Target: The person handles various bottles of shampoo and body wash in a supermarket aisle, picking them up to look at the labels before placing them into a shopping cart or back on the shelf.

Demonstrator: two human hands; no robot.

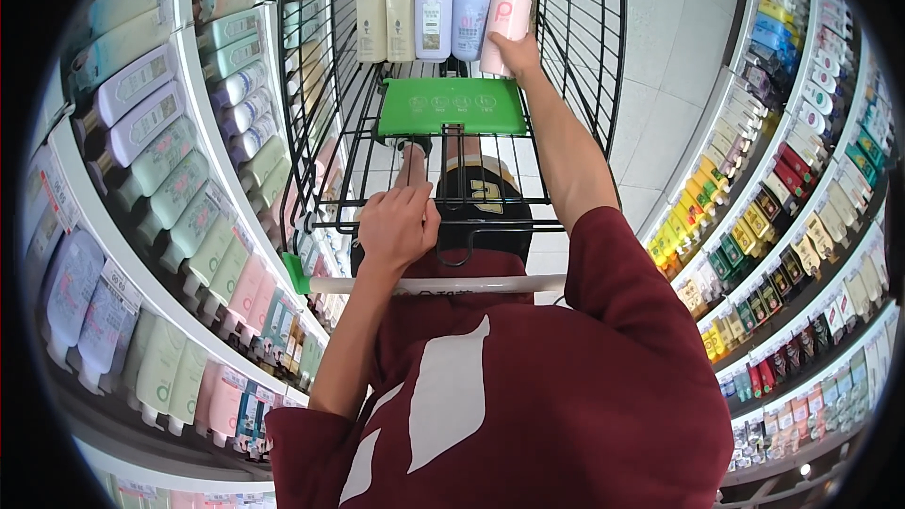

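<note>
My right hand (pixel 519 57) is wrapped round the lower part of a pink pump-style bottle (pixel 505 24) with a white top, tilted slightly at the right end of a row of bottles in the shopping cart (pixel 577 33). Beside it stand a blue-lilac bottle with a white cap (pixel 469 21) and a lilac bottle with a gold cap (pixel 434 19). Two cream bottles (pixel 385 14) stand to their left. Behind this row, more bottle tops show partly. My left hand (pixel 400 228) is over the cart's near wire edge, back upward and fingers curled; whatever lies under them is hidden.
A green plastic panel (pixel 452 106) lies across the cart's folding seat, nearer than the bottles. The pale cart handle (pixel 443 285) runs across my front. Shelves of bottles (pixel 170 174) line the left, and further shelves (pixel 764 217) the right. Grey floor tiles (pixel 660 47) show beyond the cart.
</note>
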